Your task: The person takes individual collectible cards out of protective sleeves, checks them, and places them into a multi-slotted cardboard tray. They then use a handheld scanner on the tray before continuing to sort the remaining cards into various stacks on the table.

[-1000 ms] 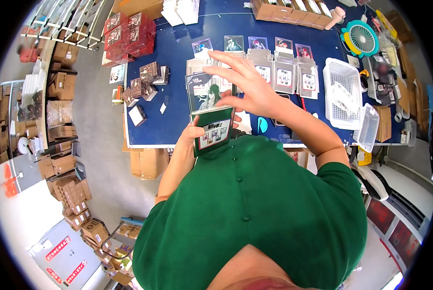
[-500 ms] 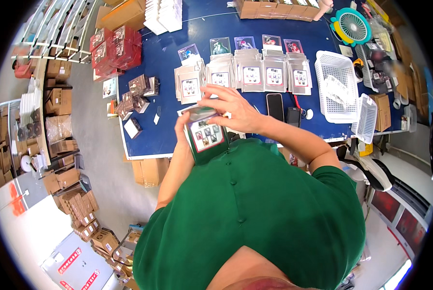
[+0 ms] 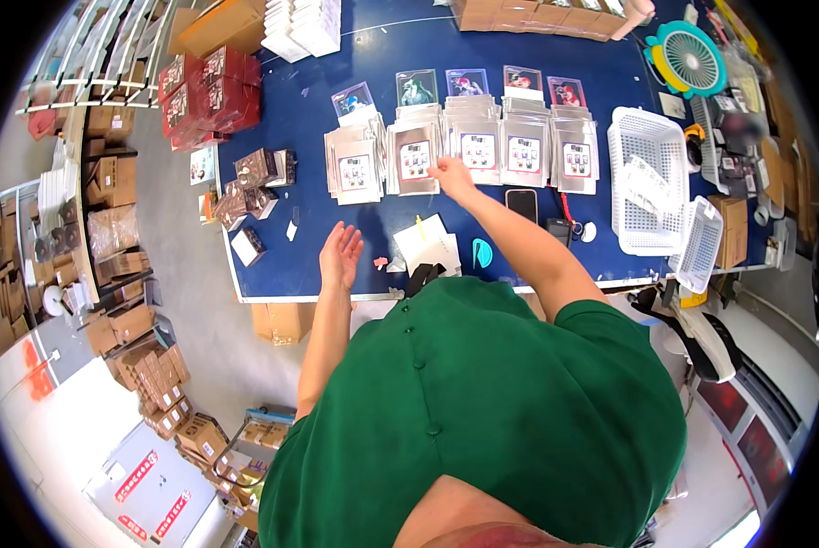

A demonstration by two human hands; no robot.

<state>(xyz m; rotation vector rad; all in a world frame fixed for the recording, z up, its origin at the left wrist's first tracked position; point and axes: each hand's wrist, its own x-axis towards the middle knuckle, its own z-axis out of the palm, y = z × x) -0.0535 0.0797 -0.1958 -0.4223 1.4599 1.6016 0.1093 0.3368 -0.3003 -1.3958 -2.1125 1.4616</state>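
My right hand (image 3: 452, 175) pinches the right edge of a flat silver card sleeve (image 3: 416, 157) with a printed white label, which lies on top of the second stack from the left. My left hand (image 3: 340, 256) hovers over the table's front part, open and holding nothing. Similar stacks flank it: a left stack (image 3: 355, 173), a middle stack (image 3: 480, 153) and others to the right. Behind each stack stands a colourful picture card (image 3: 416, 88). White papers (image 3: 426, 243) lie between my hands and my body, beside a teal curved piece (image 3: 482, 252).
A black phone (image 3: 522, 205) and a small dark device (image 3: 558, 230) lie right of my arm. Beyond are a white basket (image 3: 621, 215), a smaller basket (image 3: 699, 239) and a teal fan (image 3: 689, 58). Small dark boxes (image 3: 255, 168) and red boxes (image 3: 210, 100) occupy the left.
The labelled sleeve that both hands held near my body is now on the second stack, under my right hand. My left hand has let go and opened. Papers near my body have come into view.
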